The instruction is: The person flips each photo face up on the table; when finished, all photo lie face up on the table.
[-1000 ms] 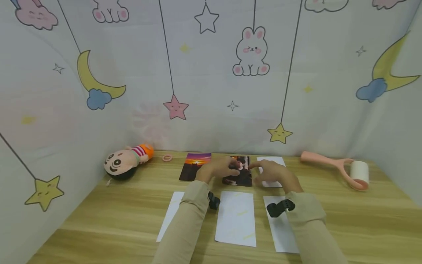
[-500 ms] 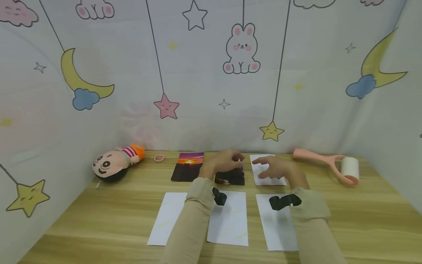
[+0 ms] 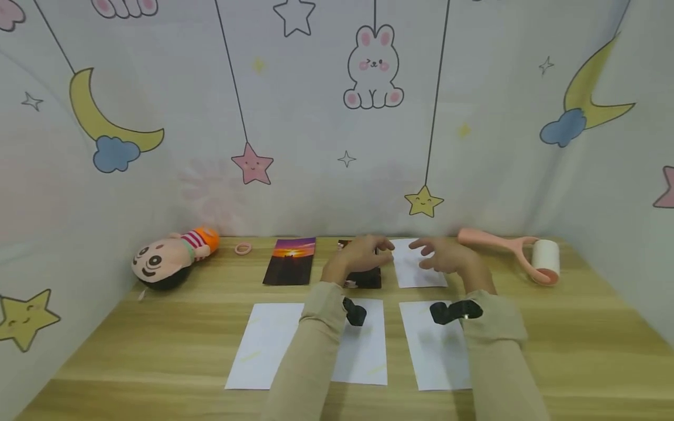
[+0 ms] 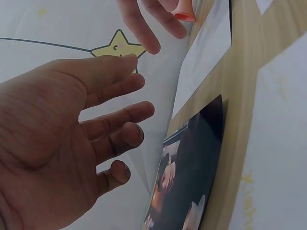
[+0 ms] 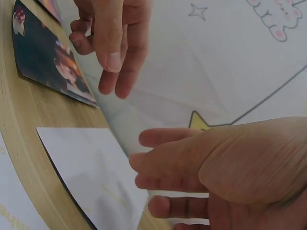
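My left hand [image 3: 363,254] hovers above a dark photo [image 3: 365,279] in the back row, partly covering it. Its fingers are relaxed and hold nothing, as the left wrist view shows. Facing it, my right hand [image 3: 444,256] is held over a white photo-sized sheet [image 3: 416,275], fingers loosely bent with nothing between them. Both hands appear raised off the table, their fingertips apart. Left of them lies a sunset photo [image 3: 289,263]. Closer to me is a row of white sheets with faint yellow marks: a left sheet [image 3: 258,345], a middle one [image 3: 365,351] and a right one [image 3: 432,356].
A plush doll [image 3: 163,260] and a small pink ring [image 3: 243,249] lie at the back left of the wooden table [image 3: 131,356]. At the back right is a pink-handled roller [image 3: 518,248] with a white roll. A patterned curtain [image 3: 305,193] hangs behind.
Both hands have shifted rightward relative to the sheets, from around the dark photo to the white back-row sheet. The head view has turned slightly right. The photos and sheets keep their places.
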Demonstrator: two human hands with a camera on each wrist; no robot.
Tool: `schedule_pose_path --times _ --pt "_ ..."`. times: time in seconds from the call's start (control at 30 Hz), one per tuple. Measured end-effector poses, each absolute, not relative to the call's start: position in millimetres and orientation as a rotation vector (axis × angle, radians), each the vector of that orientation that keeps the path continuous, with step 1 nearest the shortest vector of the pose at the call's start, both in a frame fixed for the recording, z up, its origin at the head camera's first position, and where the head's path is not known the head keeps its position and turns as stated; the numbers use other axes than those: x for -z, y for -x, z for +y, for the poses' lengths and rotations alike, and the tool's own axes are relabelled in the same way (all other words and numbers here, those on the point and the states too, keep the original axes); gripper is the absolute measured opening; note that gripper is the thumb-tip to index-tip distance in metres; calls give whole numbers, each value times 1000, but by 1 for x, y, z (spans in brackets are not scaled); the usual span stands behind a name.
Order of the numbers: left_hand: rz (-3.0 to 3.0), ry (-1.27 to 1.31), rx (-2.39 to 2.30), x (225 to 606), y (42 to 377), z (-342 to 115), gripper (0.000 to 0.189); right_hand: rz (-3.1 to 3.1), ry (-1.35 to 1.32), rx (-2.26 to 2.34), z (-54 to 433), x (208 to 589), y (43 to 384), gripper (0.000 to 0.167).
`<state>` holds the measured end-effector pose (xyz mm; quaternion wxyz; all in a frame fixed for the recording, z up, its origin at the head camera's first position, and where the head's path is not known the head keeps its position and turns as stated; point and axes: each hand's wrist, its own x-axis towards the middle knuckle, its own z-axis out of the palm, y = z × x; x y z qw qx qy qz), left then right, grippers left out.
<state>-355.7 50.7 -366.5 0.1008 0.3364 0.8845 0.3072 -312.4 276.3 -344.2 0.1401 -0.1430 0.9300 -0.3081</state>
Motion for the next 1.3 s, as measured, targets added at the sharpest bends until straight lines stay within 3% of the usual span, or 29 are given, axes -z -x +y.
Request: schedule_pose_path --times 0.9,1.3 --pt "2551 -975 -802 378 356 63 41 2620 185 974 293 351 316 56" --pt "2662 -1035 -514 380 353 74 60 2640 239 865 290 350 312 64"
